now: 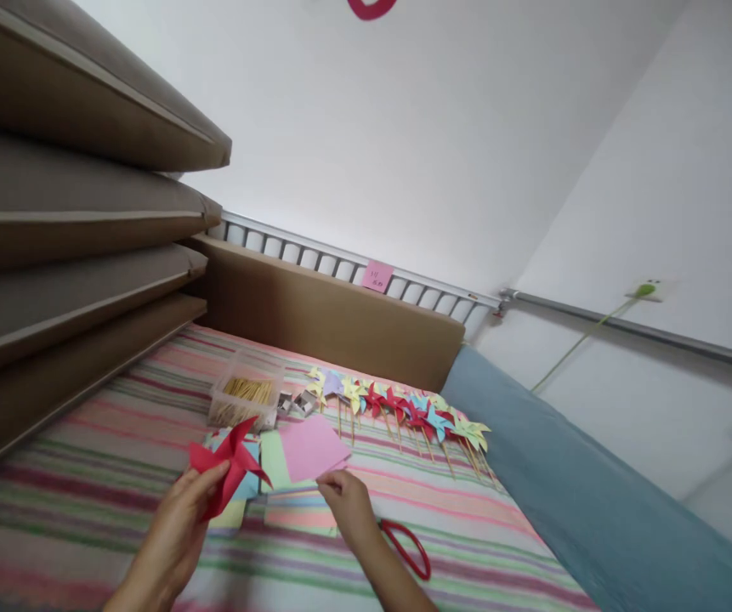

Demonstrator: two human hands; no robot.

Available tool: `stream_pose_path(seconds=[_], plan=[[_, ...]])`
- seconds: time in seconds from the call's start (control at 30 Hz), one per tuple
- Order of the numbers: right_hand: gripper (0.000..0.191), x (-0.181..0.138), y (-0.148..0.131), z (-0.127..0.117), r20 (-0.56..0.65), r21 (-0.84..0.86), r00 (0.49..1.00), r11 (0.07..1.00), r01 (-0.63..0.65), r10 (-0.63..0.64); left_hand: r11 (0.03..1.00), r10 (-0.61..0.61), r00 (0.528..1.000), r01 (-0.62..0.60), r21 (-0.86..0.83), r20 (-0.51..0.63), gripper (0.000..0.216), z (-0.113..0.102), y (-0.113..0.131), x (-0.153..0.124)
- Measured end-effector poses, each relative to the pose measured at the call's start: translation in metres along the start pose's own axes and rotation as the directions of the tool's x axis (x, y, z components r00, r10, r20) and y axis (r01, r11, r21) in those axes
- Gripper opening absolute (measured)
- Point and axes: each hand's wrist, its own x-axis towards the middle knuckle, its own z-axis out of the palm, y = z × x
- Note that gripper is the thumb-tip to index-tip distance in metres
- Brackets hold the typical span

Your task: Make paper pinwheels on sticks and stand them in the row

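Observation:
My left hand (178, 523) grips a red paper pinwheel (233, 466) by its middle, its folded blades spread out above the striped cloth. My right hand (348, 503) has thumb and forefinger pinched together beside the corner of a pink paper sheet (313, 449); whatever is between them is too small to make out. Under and around the pink sheet lie green paper (274, 459) and a stack of coloured strips or sheets (298, 517). Red-handled scissors (422, 561) lie partly hidden behind my right forearm.
A clear plastic box (229, 382) of wooden sticks (249, 390) stands beyond my left hand, with small metallic pieces (305, 403) beside it. Finished pinwheels on sticks (397, 404) lie in a row at right. Stacked cushions (78, 187) rise at left; a blue panel (531, 459) borders the right.

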Motion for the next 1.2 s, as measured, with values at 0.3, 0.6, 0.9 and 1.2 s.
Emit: stream_pose_path(seconds=[0.3,0.6,0.9,1.2], plan=[[0.016,0.187,0.021,0.056,0.223,-0.619,0.973,0.763,0.188,-0.060,0.999,0.027,0.992,-0.029,0.014,0.120,0.027,0.045,-0.035,0.094],[0.024,0.252,0.044,0.109,0.335,-0.840,0.937,0.481,0.252,0.094,0.981,-0.195,0.947,0.194,0.027,0.256,0.033,0.034,-0.085,0.121],[0.023,0.254,0.051,0.118,0.378,-0.870,0.915,0.391,0.300,0.139,0.972,-0.232,0.917,0.232,0.039,0.325,0.031,0.021,-0.069,0.130],[0.024,0.252,0.040,0.115,0.379,-0.850,0.918,0.437,0.294,0.118,0.986,-0.160,0.963,0.165,-0.001,0.219,0.029,0.012,-0.051,0.134]])
